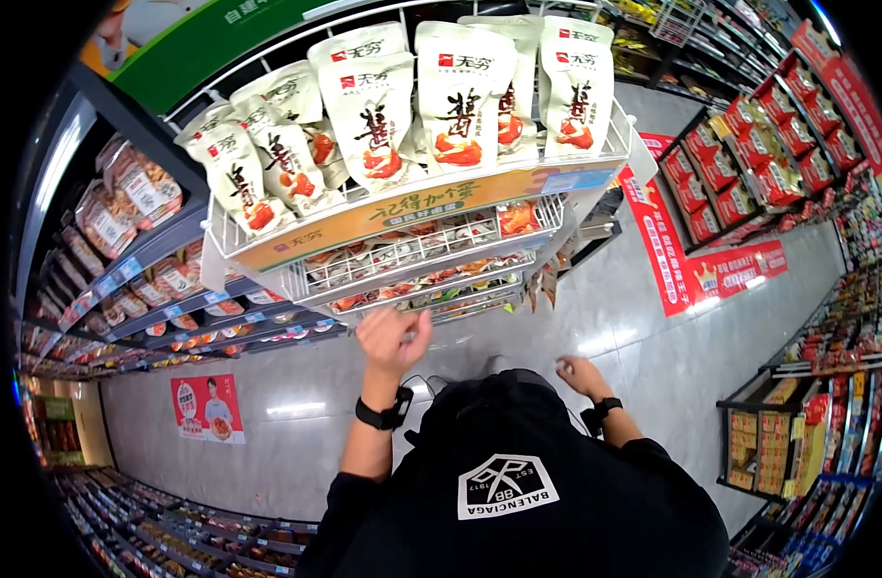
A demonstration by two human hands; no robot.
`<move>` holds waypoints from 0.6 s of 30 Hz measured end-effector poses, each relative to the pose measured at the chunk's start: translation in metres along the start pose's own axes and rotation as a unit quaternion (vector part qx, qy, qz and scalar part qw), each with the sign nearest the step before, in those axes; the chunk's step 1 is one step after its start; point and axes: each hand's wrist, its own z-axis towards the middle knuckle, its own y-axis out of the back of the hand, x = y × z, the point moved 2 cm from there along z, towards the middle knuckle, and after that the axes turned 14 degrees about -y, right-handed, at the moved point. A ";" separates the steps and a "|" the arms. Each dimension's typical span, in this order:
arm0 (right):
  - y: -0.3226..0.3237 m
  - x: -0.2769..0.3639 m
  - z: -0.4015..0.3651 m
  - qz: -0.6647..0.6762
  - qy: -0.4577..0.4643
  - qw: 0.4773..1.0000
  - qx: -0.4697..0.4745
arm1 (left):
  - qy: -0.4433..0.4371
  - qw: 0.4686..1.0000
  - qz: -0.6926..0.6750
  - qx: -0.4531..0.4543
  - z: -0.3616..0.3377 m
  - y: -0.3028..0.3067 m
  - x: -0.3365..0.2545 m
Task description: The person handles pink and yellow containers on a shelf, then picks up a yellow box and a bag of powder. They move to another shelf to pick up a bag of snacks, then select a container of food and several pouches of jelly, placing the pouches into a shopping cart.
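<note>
My left hand (394, 341) is raised in front of the lower tiers of a white wire rack (364, 275), its fingers curled in and the thumb to the right. I see nothing in it. Lower and to the right, beside my body, hangs my right hand (581, 377), fingers loosely bent and partly apart, with nothing visible in them. Both wrists wear black bands. On the rack's top tier stand several pale snack pouches (373, 116) with red-orange pictures, behind an orange sign strip (402, 212). Smaller packs fill the tiers below.
Shelves of packaged food (123, 217) run along the left. A display of red packs (759, 144) stands at the right, near a red floor sticker (667, 260). Another stand with yellow boxes (763, 438) is at the lower right. A pink poster (208, 409) lies on the grey floor.
</note>
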 end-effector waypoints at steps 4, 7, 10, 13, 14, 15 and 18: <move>-0.077 -0.125 -0.068 0.250 -0.336 0.904 0.090 | 0.082 0.993 -0.054 0.073 -0.080 -0.007 -0.008; -0.100 -0.150 -0.126 0.402 -0.464 0.785 0.083 | 0.331 0.887 -0.084 0.311 -0.164 -0.017 -0.005; -0.101 -0.151 -0.147 0.410 -0.485 0.768 0.081 | 0.263 0.679 -0.089 0.680 -0.279 -0.011 0.005; -0.090 -0.142 -0.129 0.385 -0.432 0.813 0.067 | 0.316 0.666 -0.139 0.662 -0.270 -0.010 -0.012; -0.087 -0.140 -0.119 0.391 -0.427 0.812 0.069 | 0.311 0.667 -0.133 0.663 -0.266 -0.013 -0.018; -0.081 -0.136 -0.109 0.392 -0.392 0.830 0.055 | 0.305 0.715 -0.129 0.616 -0.248 -0.016 -0.026; -0.062 -0.126 -0.080 0.416 -0.320 0.851 0.012 | 0.303 0.750 -0.120 0.576 -0.231 -0.037 -0.036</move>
